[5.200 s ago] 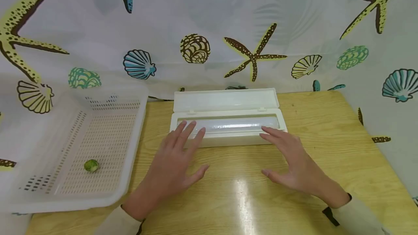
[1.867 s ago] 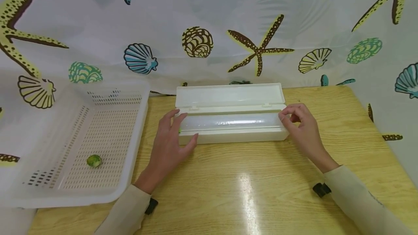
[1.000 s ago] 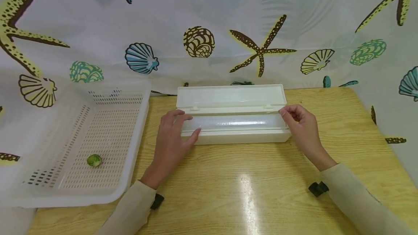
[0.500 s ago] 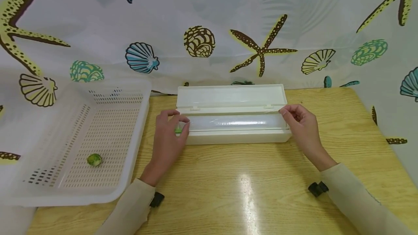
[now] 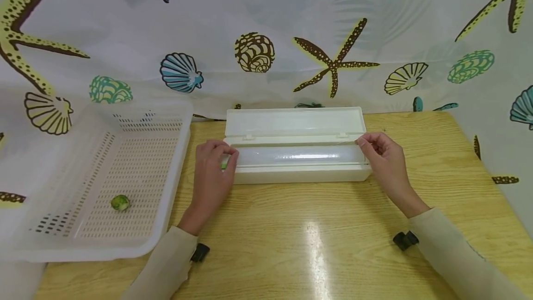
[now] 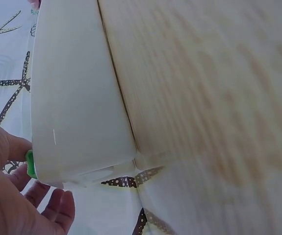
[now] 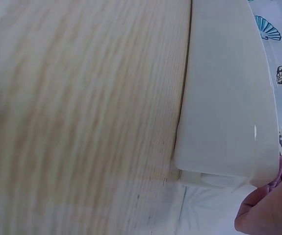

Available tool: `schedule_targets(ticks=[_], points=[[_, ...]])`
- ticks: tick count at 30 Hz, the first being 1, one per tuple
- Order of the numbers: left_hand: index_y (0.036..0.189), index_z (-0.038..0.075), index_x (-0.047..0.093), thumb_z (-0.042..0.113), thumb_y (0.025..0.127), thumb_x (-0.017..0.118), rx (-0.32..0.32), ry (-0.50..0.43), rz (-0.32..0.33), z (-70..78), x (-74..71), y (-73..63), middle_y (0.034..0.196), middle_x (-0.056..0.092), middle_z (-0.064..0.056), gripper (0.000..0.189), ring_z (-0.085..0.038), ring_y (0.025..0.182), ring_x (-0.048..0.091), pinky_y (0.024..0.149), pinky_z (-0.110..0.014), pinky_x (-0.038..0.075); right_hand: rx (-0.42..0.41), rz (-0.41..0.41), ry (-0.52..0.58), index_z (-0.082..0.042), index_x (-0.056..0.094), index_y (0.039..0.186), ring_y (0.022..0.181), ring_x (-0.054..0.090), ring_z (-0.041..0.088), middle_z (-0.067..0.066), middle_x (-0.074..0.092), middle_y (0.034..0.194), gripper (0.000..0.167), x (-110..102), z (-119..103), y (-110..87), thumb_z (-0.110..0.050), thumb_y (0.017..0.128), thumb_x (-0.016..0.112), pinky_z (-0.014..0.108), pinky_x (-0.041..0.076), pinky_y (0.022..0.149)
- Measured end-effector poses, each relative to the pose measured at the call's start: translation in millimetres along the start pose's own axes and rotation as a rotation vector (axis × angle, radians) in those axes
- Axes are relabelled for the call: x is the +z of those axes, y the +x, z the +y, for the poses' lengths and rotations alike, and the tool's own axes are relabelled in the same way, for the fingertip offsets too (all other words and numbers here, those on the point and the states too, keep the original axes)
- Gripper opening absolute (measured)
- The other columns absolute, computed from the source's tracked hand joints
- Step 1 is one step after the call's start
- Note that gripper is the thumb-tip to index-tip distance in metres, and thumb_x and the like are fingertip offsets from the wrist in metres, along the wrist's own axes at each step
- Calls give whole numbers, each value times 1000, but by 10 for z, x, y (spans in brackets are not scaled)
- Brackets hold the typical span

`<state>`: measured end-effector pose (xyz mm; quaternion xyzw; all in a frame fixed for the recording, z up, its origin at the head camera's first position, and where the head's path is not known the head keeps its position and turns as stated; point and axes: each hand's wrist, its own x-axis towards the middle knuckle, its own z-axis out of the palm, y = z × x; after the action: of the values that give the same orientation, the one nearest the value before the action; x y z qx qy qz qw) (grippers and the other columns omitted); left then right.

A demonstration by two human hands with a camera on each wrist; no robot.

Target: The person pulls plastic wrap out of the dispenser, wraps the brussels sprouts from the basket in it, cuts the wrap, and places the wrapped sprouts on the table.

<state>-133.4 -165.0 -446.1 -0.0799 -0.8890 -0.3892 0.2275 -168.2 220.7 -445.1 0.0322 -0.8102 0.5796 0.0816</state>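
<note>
A long white cling film box point(image 5: 300, 176) lies on the wooden table, its hinged lid point(image 5: 295, 121) tipped back. Inside is a shiny roll of cling film point(image 5: 291, 155). At the box's left end, my left hand point(image 5: 211, 168) brings thumb and forefinger together on the film's left edge. Beside those fingers shows a small green slider point(image 6: 30, 164). My right hand point(image 5: 385, 165) pinches the film's back right corner between thumb and forefinger, and a faint crease of film runs from there. The left wrist view shows the other left fingers curled beyond the box end.
To the left stands a white perforated basket point(image 5: 171, 193) with one small green Brussels sprout point(image 5: 120, 203) in it. A white curtain point(image 5: 283, 27) printed with shells and starfish hangs right behind the table point(image 5: 275, 240).
Both hands started spread over the box. The right went to the back right corner and pinched the film; the left slid to the left end and its thumb and forefinger closed together.
</note>
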Motion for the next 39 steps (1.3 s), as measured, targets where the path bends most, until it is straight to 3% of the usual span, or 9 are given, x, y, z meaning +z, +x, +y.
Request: schedule_targets(ticks=[11, 16, 20, 22, 26, 29, 34, 39], points=[[103, -3, 68, 0, 106, 68, -20, -26, 3, 19, 24, 5, 102, 69, -21, 5, -45, 119, 54, 103, -61, 42, -36, 22, 0, 4, 71, 120, 94, 56, 14, 14, 72, 113, 25, 17, 13, -17, -20, 112, 67, 19, 46, 79], [103, -2, 70, 1, 106, 70, -13, -12, 25, 26, 30, 11, 100, 72, -19, 5, -43, 111, 54, 99, -62, 34, -84, 60, -44, 4, 72, 116, 102, 55, 16, 15, 71, 113, 23, 35, 35, -13, -18, 110, 70, 28, 41, 93], [103, -2, 69, 2, 106, 70, -7, -28, 29, 25, 39, 11, 101, 71, -19, 6, -41, 109, 55, 94, -58, 35, -103, 72, -81, 4, 71, 116, 112, 54, 17, 14, 71, 118, 23, 31, 39, -16, -18, 110, 70, 35, 38, 102], [103, -2, 68, 2, 107, 69, 3, -38, 34, 23, 43, 11, 105, 69, -20, 6, -41, 110, 56, 94, -56, 39, -104, 60, -78, 4, 70, 119, 110, 55, 17, 13, 71, 120, 24, 26, 36, -22, -19, 111, 68, 32, 41, 100], [106, -3, 65, 0, 107, 68, 39, -61, 45, 23, 39, 10, 111, 64, -22, 4, -39, 101, 58, 83, -52, 50, -114, 39, -49, 5, 68, 122, 102, 58, 15, 13, 69, 119, 24, 25, 26, -31, -17, 113, 65, 21, 46, 89], [107, -4, 63, -1, 107, 66, 66, -72, 51, 24, 35, 14, 108, 64, -21, 4, -35, 90, 58, 73, -46, 49, -127, 36, -23, 6, 66, 122, 98, 60, 14, 14, 68, 115, 23, 30, 14, -32, -15, 113, 65, 17, 48, 86], [108, -4, 63, -5, 107, 66, 70, -93, 60, 25, 45, 28, 99, 67, -18, 3, -30, 88, 63, 75, -39, 50, -133, 30, 22, 9, 64, 121, 93, 63, 12, 17, 67, 114, 23, 42, -3, -25, -12, 112, 64, 15, 52, 82], [110, -4, 64, -4, 108, 63, 64, -112, 61, 22, 51, 44, 100, 69, -16, 2, -26, 92, 67, 79, -30, 51, -142, 31, 54, 10, 61, 119, 94, 66, 13, 17, 70, 115, 22, 53, 1, -15, -12, 113, 62, 16, 55, 85]])
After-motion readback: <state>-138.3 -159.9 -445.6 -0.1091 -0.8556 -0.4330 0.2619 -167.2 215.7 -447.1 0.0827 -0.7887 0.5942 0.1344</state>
